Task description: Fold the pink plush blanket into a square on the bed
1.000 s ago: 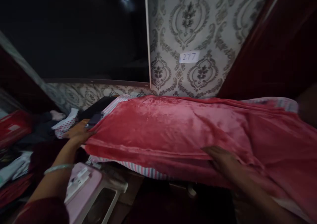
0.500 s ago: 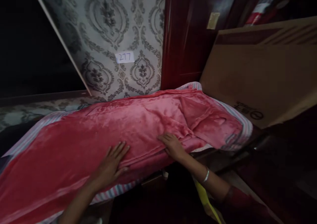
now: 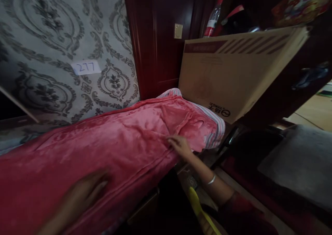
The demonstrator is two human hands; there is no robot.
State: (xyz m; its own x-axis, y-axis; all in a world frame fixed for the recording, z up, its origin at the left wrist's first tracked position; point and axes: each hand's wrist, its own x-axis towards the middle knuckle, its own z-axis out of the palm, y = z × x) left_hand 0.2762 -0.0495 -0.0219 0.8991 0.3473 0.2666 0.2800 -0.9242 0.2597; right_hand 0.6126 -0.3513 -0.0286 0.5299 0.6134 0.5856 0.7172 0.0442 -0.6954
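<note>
A pink plush blanket [image 3: 103,138] lies folded lengthwise over a long surface, with wrinkles and a bunched flap near its right end. From under that end shows a striped cloth [image 3: 220,124]. My right hand [image 3: 180,146], with a light bracelet at the wrist, pinches the blanket close to the wrinkled flap; its fingertips are drawn together. Over the blanket's left part is my left hand [image 3: 81,191], blurred, with its thumb apart from the stretched fingers. I cannot tell whether it touches the fabric.
A large cardboard box [image 3: 215,75] leans behind the right end, with a bottle [image 3: 213,18] beyond it. Patterned wallpaper bears a paper label [image 3: 86,67] reading 277. A grey cushioned seat [image 3: 301,165] stands at right. Something yellow [image 3: 199,207] hangs below my right forearm.
The view has turned right, showing more of the box and the grey seat. My left hand has come off its flat rest near the folded edge. My right hand has moved closer to the wrinkled flap.
</note>
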